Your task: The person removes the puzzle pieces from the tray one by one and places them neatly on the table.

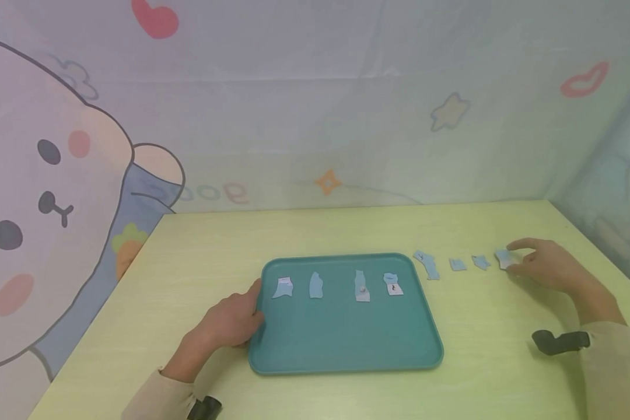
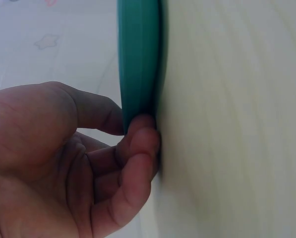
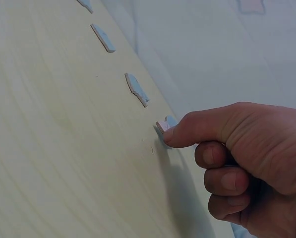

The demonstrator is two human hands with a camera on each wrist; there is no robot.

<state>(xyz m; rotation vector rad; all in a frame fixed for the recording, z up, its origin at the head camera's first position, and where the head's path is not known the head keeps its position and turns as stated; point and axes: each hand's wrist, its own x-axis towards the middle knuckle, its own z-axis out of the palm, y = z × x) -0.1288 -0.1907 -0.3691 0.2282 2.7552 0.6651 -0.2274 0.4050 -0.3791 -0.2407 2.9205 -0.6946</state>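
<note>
A teal tray lies on the table, bearing several flat, irregular light-blue pieces. At its left rim is my left hand; the left wrist view shows the thumb against the tray's edge and curled fingers beneath. Far to the right, my right hand pinches a light-blue and white puzzle-like piece between thumb and index finger. In the right wrist view the thumb partly covers that piece, and the other fingers are curled in.
Between tray and right hand lie more loose pieces: a long jagged one, a small one and an angular one. A pale yellow table holds everything. Behind it hangs a printed cloth.
</note>
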